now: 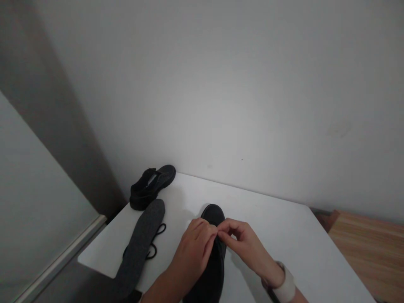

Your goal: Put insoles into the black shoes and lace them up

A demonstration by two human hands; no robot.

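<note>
A black shoe (212, 252) lies lengthwise on the white table (284, 235), toe pointing away from me. My left hand (194, 248) rests curled on its upper, fingertips pinched at the lacing area. My right hand (243, 242) meets it from the right, thumb and forefinger pinched together on the same spot; what they pinch is too small to make out. A pale band sits on my right wrist (285, 286).
A second black shoe (151, 185) stands at the table's far left corner. A dark grey insole (140, 244) lies left of my hands, overhanging the table edge, with a black lace (156, 240) beside it. A grey wall rises behind; wooden flooring (369, 248) shows at right.
</note>
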